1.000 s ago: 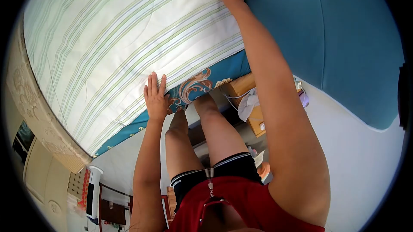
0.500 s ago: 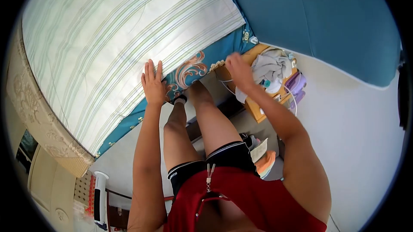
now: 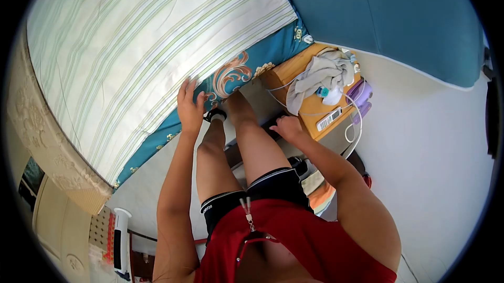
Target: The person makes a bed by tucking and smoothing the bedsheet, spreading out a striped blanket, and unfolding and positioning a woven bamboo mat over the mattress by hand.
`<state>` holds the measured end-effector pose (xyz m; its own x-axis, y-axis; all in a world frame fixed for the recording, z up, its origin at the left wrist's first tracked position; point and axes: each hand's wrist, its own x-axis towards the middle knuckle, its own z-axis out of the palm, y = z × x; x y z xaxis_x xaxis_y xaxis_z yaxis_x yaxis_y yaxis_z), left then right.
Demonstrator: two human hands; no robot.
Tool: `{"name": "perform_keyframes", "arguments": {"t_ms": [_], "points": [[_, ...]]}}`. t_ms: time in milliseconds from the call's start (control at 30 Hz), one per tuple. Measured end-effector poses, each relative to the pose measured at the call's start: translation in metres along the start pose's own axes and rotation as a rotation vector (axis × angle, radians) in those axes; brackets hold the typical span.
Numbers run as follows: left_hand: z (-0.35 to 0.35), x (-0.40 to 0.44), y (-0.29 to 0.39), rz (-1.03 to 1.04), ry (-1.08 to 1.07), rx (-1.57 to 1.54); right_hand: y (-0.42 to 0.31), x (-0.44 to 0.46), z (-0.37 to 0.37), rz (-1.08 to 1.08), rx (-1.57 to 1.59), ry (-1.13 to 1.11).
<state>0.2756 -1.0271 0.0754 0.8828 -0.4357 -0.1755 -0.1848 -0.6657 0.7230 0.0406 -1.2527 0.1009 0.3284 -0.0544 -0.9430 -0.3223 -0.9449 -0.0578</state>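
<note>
A white sheet with green and grey stripes [image 3: 157, 36] covers the bed. Along its near side shows a teal mattress edge [image 3: 231, 73] with a brown scroll pattern. My left hand [image 3: 189, 105] is at the sheet's near edge, fingers apart, holding nothing. Lower right of it, my right hand [image 3: 286, 126] hangs beside the wooden nightstand [image 3: 310, 120] with its fingers curled in; nothing shows in them. A grey cloth [image 3: 323, 76], a white cable and a remote control [image 3: 329, 119] lie on the nightstand.
A blue padded headboard [image 3: 388, 20] rises at the upper right. Purple items [image 3: 359, 94] are beside the nightstand. Folded cloths [image 3: 319, 191] lie near my legs. A patterned beige footboard [image 3: 52, 141] borders the left, with a white appliance [image 3: 121, 241] farther down.
My right hand has left the sheet's corner by the headboard and come down beside the nightstand. My left hand has stayed at the near edge, its fingers now more bent.
</note>
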Motion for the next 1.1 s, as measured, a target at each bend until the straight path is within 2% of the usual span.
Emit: {"name": "perform_keyframes", "arguments": {"t_ms": [67,133,200,267,333,400,500,533,567,733,867,933,1067,1100], "points": [[0.003,-0.011,-0.001,-0.308,-0.025,-0.343,-0.003,-0.002,-0.003,-0.151,-0.038,0.557],[0.011,-0.019,-0.009,-0.676,-0.024,-0.792,-0.008,-0.002,-0.021,-0.207,-0.054,0.682],[0.014,-0.023,-0.017,-0.871,0.001,-1.005,-0.015,0.007,-0.061,-0.163,-0.057,0.375],[0.015,-0.021,-0.023,-1.054,0.015,-1.162,-0.029,0.010,-0.121,-0.097,0.006,0.374],[0.019,-0.017,-0.029,-1.134,0.080,-1.292,-0.016,0.043,-0.153,-0.218,0.029,0.921],[0.026,-0.013,-0.034,-1.195,0.169,-1.451,-0.014,0.062,-0.213,-0.151,0.001,0.946],[0.037,-0.007,-0.026,-1.277,0.430,-1.629,0.011,0.118,-0.276,-0.246,-0.046,1.098],[0.044,-0.004,-0.023,-1.280,0.481,-1.665,0.016,0.138,-0.300,-0.172,-0.061,1.036],[0.051,-0.003,-0.021,-1.280,0.540,-1.698,0.022,0.153,-0.318,-0.153,-0.186,1.067],[0.047,0.026,0.005,-1.167,0.523,-1.924,0.043,0.237,-0.402,-0.295,-0.059,1.042],[0.056,0.039,0.004,-1.167,0.527,-1.950,0.012,0.269,-0.451,-0.047,-0.126,1.005],[0.062,0.043,0.005,-1.171,0.533,-1.942,0.008,0.292,-0.477,0.009,-0.102,1.045],[0.067,0.049,0.016,-1.238,0.544,-1.945,0.003,0.339,-0.526,-0.057,-0.035,1.220],[0.070,0.049,0.017,-1.265,0.479,-1.823,-0.003,0.343,-0.537,-0.069,-0.024,1.252]]}}
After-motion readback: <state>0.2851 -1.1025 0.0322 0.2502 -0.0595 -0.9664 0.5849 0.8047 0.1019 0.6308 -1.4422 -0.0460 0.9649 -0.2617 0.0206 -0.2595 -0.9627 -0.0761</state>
